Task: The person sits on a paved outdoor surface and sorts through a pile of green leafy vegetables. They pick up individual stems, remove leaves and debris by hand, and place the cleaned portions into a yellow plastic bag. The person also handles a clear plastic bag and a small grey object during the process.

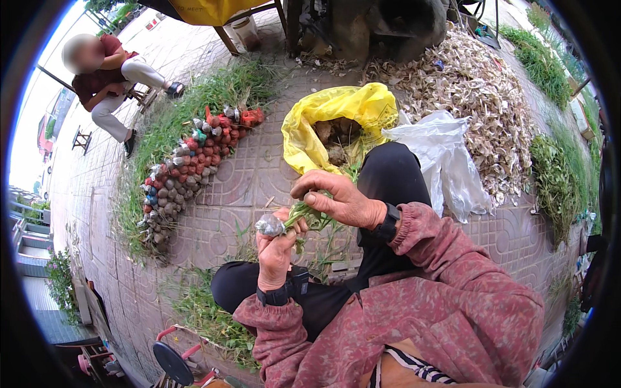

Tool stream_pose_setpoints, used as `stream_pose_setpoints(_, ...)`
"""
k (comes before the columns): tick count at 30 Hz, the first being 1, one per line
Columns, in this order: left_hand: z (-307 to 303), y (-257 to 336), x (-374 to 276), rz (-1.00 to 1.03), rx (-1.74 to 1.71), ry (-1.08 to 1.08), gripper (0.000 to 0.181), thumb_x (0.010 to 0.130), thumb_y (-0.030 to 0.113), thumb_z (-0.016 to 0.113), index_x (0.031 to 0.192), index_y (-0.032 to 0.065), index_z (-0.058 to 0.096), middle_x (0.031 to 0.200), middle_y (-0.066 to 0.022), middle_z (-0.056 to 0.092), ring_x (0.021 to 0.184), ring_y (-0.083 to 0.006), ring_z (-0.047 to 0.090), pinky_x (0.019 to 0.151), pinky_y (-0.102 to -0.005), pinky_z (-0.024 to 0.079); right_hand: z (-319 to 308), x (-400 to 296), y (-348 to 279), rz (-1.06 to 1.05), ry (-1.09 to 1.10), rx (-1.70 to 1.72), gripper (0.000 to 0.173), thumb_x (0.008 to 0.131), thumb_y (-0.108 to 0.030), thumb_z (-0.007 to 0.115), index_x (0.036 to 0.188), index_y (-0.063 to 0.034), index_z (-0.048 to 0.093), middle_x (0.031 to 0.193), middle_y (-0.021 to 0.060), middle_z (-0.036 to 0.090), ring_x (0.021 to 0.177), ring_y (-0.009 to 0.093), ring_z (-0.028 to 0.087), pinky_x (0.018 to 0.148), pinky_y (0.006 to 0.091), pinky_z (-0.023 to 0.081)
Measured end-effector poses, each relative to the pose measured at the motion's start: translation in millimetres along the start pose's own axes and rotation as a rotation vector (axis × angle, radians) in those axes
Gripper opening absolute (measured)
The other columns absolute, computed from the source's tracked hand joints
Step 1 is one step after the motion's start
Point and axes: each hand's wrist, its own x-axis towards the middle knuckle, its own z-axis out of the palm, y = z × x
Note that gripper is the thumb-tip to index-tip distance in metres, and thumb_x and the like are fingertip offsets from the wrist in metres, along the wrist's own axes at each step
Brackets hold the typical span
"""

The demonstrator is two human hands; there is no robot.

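Observation:
My left hand (276, 252) grips a green-stemmed plant bundle (300, 213) just below its base, where clear plastic wraps a small ball (269, 225). From above, my right hand (335, 196) curls over the same stems, thumb and fingertips pressed on them. Leaves hang beneath both hands. In front of my knees stands an open yellow plastic bag (305, 123) with brown, soil-like clumps (337, 133) inside. A translucent white plastic bag (436, 155) lies beside my raised knee. To the left, several plants with plastic-wrapped balls (189, 165), red, grey and blue, lie in a curved row.
A large heap of dry, pale husk-like pieces (478, 106) spreads at the right. Loose greenery (213, 310) lies by my left knee, near a stool-like black seat (173, 363). A seated person (109, 72) is at the upper left. Cut plants (555, 179) lie far right.

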Motion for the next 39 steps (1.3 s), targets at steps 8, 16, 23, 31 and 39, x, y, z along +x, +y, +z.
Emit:
stream_pose_setpoints(8, -9.1, -8.8, -4.8, -0.202, 0.159, 0.164, 0.025, 0.081, 0.007, 0.046, 0.103, -0.0005, 0.055, 0.096, -0.0068, 0.056, 0.085, -0.0146, 0.053, 0.075, -0.027, 0.042, 5.9, -1.3, -2.5, -0.004, -0.125, -0.037, 0.023, 0.085, -0.018, 0.059, 0.104, -0.0031, 0.057, 0.099, 0.0093, 0.054, 0.094, 0.022, 0.053, 0.083, 0.0313, 0.042)
stream_pose_setpoints(16, 5.3, -8.3, 6.7, -0.069, 0.872, 0.093, 0.031, 0.09, 0.018, 0.046, 0.111, -0.003, 0.051, 0.099, -0.0064, 0.055, 0.09, -0.0131, 0.05, 0.08, -0.0263, 0.04, 3.9, -2.8, 12.0, 0.011, -0.024, -0.103, 0.016, 0.081, -0.009, 0.061, 0.096, -0.0035, 0.059, 0.089, 0.0084, 0.054, 0.084, 0.022, 0.054, 0.076, 0.0308, 0.044)
stream_pose_setpoints(23, 8.2, -26.0, 10.6, 0.086, 0.439, 0.385, 0.023, 0.083, -0.002, 0.058, 0.106, -0.0017, 0.055, 0.089, 0.0, 0.057, 0.075, -0.0058, 0.051, 0.066, -0.0189, 0.043, 8.7, -3.2, 16.5, 0.419, 0.007, 0.334, 0.018, 0.085, -0.009, 0.057, 0.1, 0.0007, 0.058, 0.088, 0.0021, 0.059, 0.083, 0.01, 0.052, 0.075, 0.0246, 0.044)
stream_pose_setpoints(31, 8.0, -32.9, 11.1, 0.149, 0.701, 0.425, 0.021, 0.089, 0.009, 0.053, 0.104, -0.0035, 0.058, 0.092, 0.0003, 0.058, 0.08, -0.0063, 0.049, 0.071, -0.0196, 0.041, 17.0, -0.6, 16.3, 0.561, 0.123, 0.633, 0.011, 0.082, -0.006, 0.062, 0.092, -0.0026, 0.058, 0.082, -0.0018, 0.057, 0.072, 0.005, 0.051, 0.064, 0.0196, 0.044)
stream_pose_setpoints(39, 14.1, -30.9, 16.2, -0.053, 0.138, 0.392, 0.021, 0.091, 0.017, 0.049, 0.102, 0.001, 0.057, 0.09, 0.0006, 0.057, 0.078, -0.0069, 0.051, 0.07, -0.0202, 0.042, 24.2, -3.5, 18.1, 0.522, 0.191, 0.619, 0.01, 0.083, -0.005, 0.06, 0.089, -0.0016, 0.054, 0.079, -0.0011, 0.054, 0.068, 0.006, 0.049, 0.061, 0.0206, 0.044)
